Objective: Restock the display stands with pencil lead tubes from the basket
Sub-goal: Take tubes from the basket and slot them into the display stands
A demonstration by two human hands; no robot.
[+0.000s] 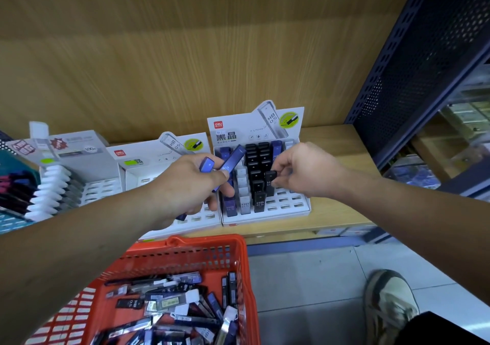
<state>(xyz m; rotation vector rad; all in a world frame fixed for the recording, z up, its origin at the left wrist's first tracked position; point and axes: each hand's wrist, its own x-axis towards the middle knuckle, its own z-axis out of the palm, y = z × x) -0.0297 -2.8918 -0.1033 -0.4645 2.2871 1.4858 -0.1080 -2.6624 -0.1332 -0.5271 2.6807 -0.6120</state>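
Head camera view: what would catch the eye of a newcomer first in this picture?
The two hands work over the white display stand on the wooden shelf: the left hand grips several blue tubes, and the right hand pinches a black tube at the stand's slots. Below them, the red basket holds a loose heap of lead tubes.

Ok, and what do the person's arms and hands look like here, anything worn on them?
The left hand and right hand are ungloved; no watch, bracelet or ring shows. The left forearm and right forearm are bare to the frame edge, no sleeve in view.
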